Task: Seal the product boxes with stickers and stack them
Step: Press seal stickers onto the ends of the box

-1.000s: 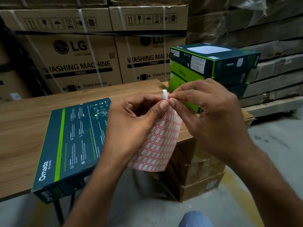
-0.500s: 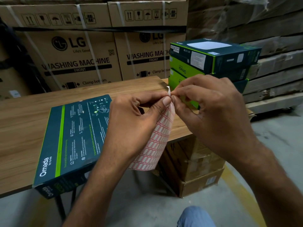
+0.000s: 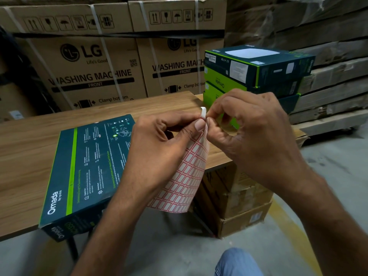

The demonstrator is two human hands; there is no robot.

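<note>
Head view.

1. The left hand [image 3: 159, 144] grips the sticker sheet [image 3: 185, 176]. Thumb and curled fingers pinch the sheet at its top edge. The sheet hangs down from this grip, in front of the table's near edge. It is printed with a grid of red-bordered white labels.

2. The right hand [image 3: 253, 136] is closed in a pinch. Thumb and forefinger hold one white sticker [image 3: 203, 112] at the top corner of the sheet. The sticker curls upward above the left thumb. The fingertips of both hands touch at this point.

3. One product box [image 3: 85, 166], dark teal with a green stripe and the word "Omada", lies flat on the wooden table [image 3: 29, 140]. It sits to the left of the hands, partly hidden by the left wrist. Its near end juts past the table's near edge. Neither hand touches it.

4. A stack of product boxes [image 3: 258, 72] of the same kind stands beyond the right hand, past the right end of the table. It rests on a pile of brown cartons [image 3: 239, 196] on the floor.

5. Large strapped cartons [image 3: 89, 62] marked "LG Washing Machine" stand behind the table. Stacked wooden planks [image 3: 328, 56] fill the right background. A knee in blue denim [image 3: 237, 261] shows at the bottom edge.
</note>
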